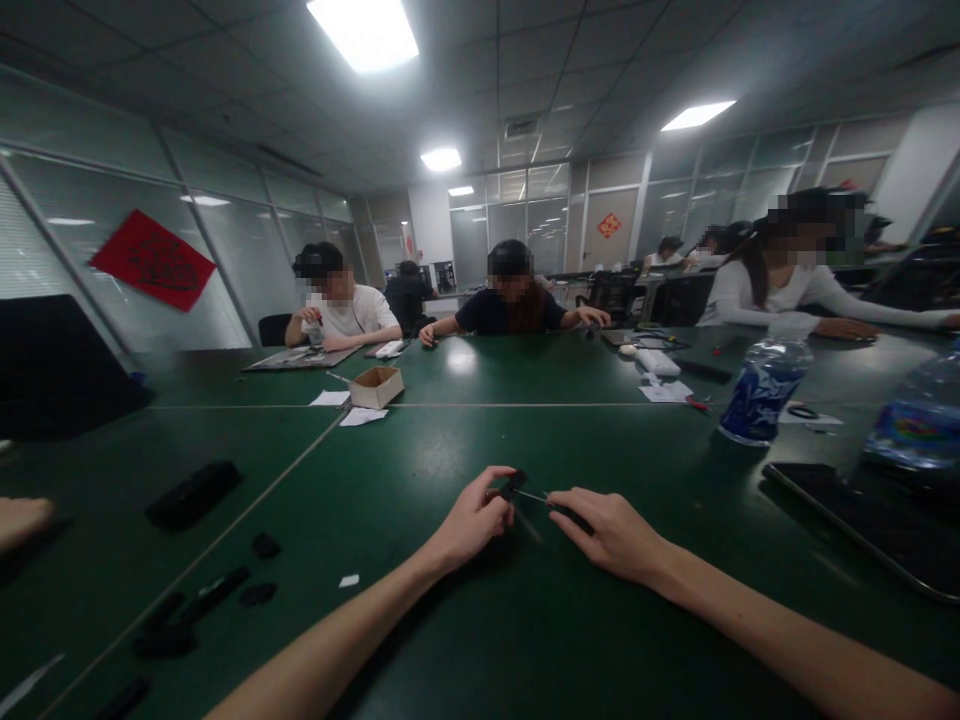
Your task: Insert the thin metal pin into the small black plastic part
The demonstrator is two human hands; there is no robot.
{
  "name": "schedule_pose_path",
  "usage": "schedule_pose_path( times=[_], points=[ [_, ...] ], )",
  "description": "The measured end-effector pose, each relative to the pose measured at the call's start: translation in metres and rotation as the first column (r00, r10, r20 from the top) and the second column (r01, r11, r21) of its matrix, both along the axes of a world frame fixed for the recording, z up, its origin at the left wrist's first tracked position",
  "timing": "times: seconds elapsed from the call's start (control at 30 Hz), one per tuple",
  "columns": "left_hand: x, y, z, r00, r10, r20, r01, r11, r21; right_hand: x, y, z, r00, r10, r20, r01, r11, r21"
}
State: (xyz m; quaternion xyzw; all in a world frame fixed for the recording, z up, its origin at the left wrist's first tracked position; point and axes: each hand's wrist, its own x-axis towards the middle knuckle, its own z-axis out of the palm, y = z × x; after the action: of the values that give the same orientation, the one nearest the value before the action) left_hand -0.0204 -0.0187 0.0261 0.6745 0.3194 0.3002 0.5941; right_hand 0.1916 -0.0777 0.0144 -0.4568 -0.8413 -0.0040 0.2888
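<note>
My left hand (474, 522) is closed in a pinch on a small black part (514, 484) just above the dark green table (420, 620). My right hand (609, 530) is closed on a thin tool (551, 502) whose metal tip points left and meets the black part. Both hands sit close together at the middle of the table, a little in front of me.
Several black parts (196, 492) lie on the table to my left. A small cardboard box (376, 386) and paper slips sit farther back. A water bottle (763, 388) and a dark tablet (870, 525) are at right. Three people sit across the table, and another person's hand (21, 520) rests at the left edge.
</note>
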Motion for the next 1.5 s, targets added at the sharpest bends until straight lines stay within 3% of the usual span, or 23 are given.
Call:
schedule_pose_path(
  times=[0.57,1.17,1.5],
  points=[
    [0.001,-0.003,0.005,0.999,0.044,-0.027,-0.042,0.998,0.045,-0.001,-0.002,0.004,1.0,-0.016,0.006,0.016,1.0,0.013],
    [0.002,0.003,-0.008,0.998,0.057,-0.035,-0.053,0.994,0.1,-0.002,-0.001,0.003,0.991,-0.089,0.1,0.09,0.996,-0.003],
    [0.001,0.004,-0.01,0.997,0.067,-0.045,-0.062,0.993,0.105,-0.001,-0.002,0.002,0.987,-0.061,0.151,0.054,0.997,0.05]
  ],
)
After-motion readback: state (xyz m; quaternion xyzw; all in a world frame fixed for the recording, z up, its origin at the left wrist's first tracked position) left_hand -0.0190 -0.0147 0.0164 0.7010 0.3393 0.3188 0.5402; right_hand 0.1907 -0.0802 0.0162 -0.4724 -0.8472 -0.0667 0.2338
